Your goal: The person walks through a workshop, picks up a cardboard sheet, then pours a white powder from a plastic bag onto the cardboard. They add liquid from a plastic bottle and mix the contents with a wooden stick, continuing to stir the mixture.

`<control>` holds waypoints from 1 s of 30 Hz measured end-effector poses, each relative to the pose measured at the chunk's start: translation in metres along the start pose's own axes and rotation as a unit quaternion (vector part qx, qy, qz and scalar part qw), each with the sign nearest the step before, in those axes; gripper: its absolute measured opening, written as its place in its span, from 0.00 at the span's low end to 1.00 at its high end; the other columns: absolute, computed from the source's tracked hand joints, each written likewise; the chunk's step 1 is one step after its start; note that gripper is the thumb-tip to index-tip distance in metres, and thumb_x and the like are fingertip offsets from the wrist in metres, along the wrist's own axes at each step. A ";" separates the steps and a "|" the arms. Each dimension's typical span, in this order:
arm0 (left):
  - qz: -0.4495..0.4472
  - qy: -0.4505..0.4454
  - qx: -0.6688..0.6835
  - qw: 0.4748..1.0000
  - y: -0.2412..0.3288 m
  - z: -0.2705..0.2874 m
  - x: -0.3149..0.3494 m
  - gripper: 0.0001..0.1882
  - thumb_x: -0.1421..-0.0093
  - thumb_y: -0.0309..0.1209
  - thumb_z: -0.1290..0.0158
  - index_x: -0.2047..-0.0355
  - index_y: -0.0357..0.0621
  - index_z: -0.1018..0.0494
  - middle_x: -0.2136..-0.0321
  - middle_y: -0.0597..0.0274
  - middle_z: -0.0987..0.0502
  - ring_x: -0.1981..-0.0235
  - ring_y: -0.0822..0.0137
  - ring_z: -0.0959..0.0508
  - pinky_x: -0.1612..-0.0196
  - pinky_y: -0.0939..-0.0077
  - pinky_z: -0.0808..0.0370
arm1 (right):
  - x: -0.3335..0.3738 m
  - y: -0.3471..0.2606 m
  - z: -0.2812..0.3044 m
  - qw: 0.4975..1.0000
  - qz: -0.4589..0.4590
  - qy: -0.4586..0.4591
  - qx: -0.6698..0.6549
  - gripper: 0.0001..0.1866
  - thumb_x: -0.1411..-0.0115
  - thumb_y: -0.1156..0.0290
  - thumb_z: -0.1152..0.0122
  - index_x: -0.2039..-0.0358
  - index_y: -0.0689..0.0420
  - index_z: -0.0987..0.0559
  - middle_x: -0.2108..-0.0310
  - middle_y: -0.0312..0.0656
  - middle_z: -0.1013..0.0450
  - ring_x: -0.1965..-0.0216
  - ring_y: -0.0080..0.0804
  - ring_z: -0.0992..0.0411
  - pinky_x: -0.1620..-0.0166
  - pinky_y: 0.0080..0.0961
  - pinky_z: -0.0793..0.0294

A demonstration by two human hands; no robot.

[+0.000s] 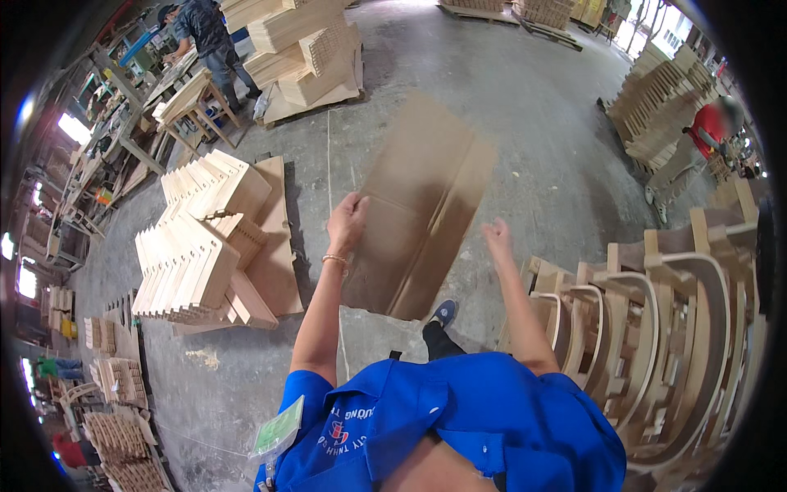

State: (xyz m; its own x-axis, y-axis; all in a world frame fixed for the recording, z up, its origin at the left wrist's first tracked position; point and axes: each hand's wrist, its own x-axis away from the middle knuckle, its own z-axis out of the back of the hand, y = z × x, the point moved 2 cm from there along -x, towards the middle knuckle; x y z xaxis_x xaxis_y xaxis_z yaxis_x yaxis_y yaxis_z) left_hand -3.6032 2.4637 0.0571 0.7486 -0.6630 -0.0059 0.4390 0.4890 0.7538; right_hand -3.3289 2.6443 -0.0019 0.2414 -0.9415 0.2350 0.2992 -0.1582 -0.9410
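A brown cardboard sheet point(418, 205) with creases across it hangs in front of me above the floor, its far end blurred. My left hand point(348, 221) is closed round its left edge, with a bracelet on the wrist. To the right of the sheet, apart from its edge, my right hand point(497, 239) is raised with nothing in it; its fingers look loosely bent and apart, a little blurred.
Stacked pale wooden parts point(193, 246) lie on a board to the left. Curved wooden frames point(648, 320) crowd the right side. Further off are another wood stack point(299, 53), a person at a bench point(209, 41) and a person in red point(709, 131).
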 end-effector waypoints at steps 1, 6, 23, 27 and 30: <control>-0.031 -0.015 -0.033 0.999 0.023 -0.012 -0.012 0.13 0.42 0.44 0.52 0.65 0.50 0.27 0.72 0.56 0.23 0.68 0.59 0.24 0.64 0.67 0.30 | -0.018 -0.013 0.007 0.984 0.140 0.075 0.079 0.19 0.43 0.67 0.42 0.50 0.55 0.29 0.55 0.43 0.29 0.52 0.40 0.31 0.51 0.40 0.32; -0.183 -0.073 -0.193 0.961 0.091 -0.029 -0.066 0.09 0.43 0.38 0.53 0.65 0.51 0.27 0.69 0.55 0.23 0.65 0.51 0.24 0.64 0.60 0.29 | -0.040 -0.143 -0.083 0.766 0.602 0.065 0.218 0.10 0.44 0.66 0.43 0.64 0.57 0.24 0.57 0.43 0.29 0.51 0.37 0.34 0.48 0.35 0.35; -0.250 -0.249 -0.065 0.933 0.136 -0.106 -0.299 0.20 0.41 0.46 0.54 0.60 0.46 0.24 0.67 0.52 0.22 0.65 0.53 0.23 0.61 0.64 0.28 | -0.257 -0.228 -0.140 0.717 0.602 -0.027 0.351 0.20 0.41 0.61 0.48 0.88 0.56 0.27 0.86 0.46 0.30 0.85 0.45 0.32 0.81 0.40 0.38; -0.256 -0.358 -0.019 0.898 0.162 -0.121 -0.351 0.25 0.42 0.49 0.54 0.64 0.37 0.25 0.68 0.47 0.23 0.64 0.51 0.24 0.59 0.62 0.29 | -0.297 -0.244 -0.137 0.730 0.519 0.000 0.445 0.24 0.38 0.57 0.53 0.87 0.58 0.27 0.83 0.50 0.29 0.81 0.49 0.31 0.77 0.43 0.35; -0.277 -0.351 -0.040 0.894 0.157 -0.120 -0.380 0.22 0.40 0.47 0.55 0.62 0.42 0.24 0.70 0.49 0.22 0.66 0.50 0.24 0.61 0.62 0.29 | -0.310 -0.257 -0.160 0.734 0.468 0.031 0.491 0.25 0.38 0.55 0.55 0.85 0.58 0.26 0.82 0.49 0.29 0.80 0.49 0.31 0.75 0.44 0.34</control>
State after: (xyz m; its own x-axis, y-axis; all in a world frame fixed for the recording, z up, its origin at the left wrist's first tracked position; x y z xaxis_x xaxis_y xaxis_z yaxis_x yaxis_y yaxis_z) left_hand -3.7594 2.8604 0.0992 -0.0779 -0.9944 0.0711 0.7014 -0.0039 0.7128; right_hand -3.6283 2.9290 0.1284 0.7328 -0.5171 -0.4423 0.5570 0.8292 -0.0467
